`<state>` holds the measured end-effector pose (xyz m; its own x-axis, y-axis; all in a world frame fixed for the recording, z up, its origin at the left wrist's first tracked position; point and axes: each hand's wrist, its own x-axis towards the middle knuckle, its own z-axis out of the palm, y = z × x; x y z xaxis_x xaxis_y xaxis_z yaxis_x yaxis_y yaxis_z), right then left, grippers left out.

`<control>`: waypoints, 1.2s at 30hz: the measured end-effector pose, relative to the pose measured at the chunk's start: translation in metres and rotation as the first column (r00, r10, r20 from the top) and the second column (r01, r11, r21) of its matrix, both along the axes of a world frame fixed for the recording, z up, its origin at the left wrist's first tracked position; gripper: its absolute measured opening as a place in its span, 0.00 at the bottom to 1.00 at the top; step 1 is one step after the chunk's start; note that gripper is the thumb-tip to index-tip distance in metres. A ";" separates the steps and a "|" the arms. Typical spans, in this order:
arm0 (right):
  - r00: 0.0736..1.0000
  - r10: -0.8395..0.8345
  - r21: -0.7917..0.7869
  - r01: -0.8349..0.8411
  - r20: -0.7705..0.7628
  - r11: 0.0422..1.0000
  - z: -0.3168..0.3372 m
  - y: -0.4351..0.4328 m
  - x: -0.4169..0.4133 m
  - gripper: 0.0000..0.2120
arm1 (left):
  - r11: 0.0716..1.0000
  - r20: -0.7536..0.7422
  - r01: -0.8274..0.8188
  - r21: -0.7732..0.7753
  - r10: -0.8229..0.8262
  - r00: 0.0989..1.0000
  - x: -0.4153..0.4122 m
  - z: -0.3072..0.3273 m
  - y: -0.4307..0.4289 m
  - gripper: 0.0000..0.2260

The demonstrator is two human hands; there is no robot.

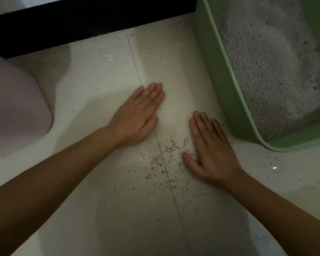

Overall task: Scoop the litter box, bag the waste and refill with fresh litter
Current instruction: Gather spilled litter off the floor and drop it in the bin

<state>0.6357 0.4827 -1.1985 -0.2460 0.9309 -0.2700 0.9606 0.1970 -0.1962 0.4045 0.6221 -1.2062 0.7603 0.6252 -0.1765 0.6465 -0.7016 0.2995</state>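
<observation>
— What did the floor look like?
— Pale glossy tiles (pixel 100 74), a grout line running near to far, loose litter grains (pixel 166 156) scattered between the hands.
— And the hands?
— The left hand (pixel 139 117) and right hand (pixel 211 152) lay flat, fingers together, holding nothing.
— The litter box?
— The green litter box (pixel 227 93) sat far right, grey litter (pixel 270 71) inside. A dark baseboard (pixel 81 21) ran along the far edge.

Pale green litter box (pixel 227 85), speckled grey litter (pixel 270 74) inside. Glossy off-white floor (pixel 92 85) tiles, thin dark grout line, dotted with grey-brown spilled grains (pixel 166 156). Black band (pixel 81 21) up top, soft pink object (pixel 13 108) at left.
</observation>
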 end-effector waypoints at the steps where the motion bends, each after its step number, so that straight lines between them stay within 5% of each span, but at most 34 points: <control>1: 1.000 -0.011 0.006 0.011 -0.007 1.000 0.000 -0.001 0.000 0.41 | 0.999 0.022 0.031 -0.032 -0.030 0.999 0.003 0.001 -0.015 0.30; 5: 0.995 -0.092 0.016 0.092 -0.034 0.996 -0.001 -0.002 0.000 0.43 | 0.974 0.226 0.088 -0.211 -0.039 0.973 0.005 0.012 -0.051 0.29; 7: 0.995 -0.094 0.011 0.095 -0.033 0.995 -0.002 -0.002 0.000 0.43 | 0.983 0.287 0.004 -0.181 0.049 0.957 0.005 0.018 -0.031 0.28; 10: 0.996 -0.087 0.002 0.087 -0.030 0.996 -0.001 -0.003 0.000 0.43 | 0.981 0.270 -0.181 -0.071 0.194 0.943 0.011 0.021 0.035 0.26; 15: 0.996 -0.074 0.005 0.074 -0.047 0.997 -0.003 -0.002 0.001 0.43 | 0.966 0.165 -0.258 -0.013 0.257 0.952 0.030 0.003 0.132 0.27; 19: 0.997 -0.065 -0.003 0.065 -0.034 0.998 -0.004 0.002 0.003 0.45 | 0.985 0.038 -0.147 0.090 0.144 0.989 0.046 -0.003 0.131 0.30; 24: 0.995 -0.085 0.008 0.085 -0.043 0.996 -0.002 0.001 0.001 0.45 | 0.947 0.080 0.321 -0.020 -0.318 0.945 0.040 0.002 0.060 0.29; 28: 0.995 -0.090 0.008 0.091 -0.048 0.996 -0.001 0.000 0.002 0.45 | 0.992 0.237 0.129 -0.002 -0.125 0.963 0.064 0.008 0.125 0.33; 31: 0.994 -0.088 0.032 0.090 -0.068 0.995 -0.002 -0.001 0.002 0.45 | 0.999 0.209 0.019 0.027 -0.025 0.978 0.102 0.011 0.173 0.27; 36: 0.991 -0.106 0.050 0.110 -0.087 0.993 -0.004 -0.001 0.003 0.45 | 0.975 0.104 0.152 0.163 -0.171 0.980 0.105 -0.010 0.195 0.25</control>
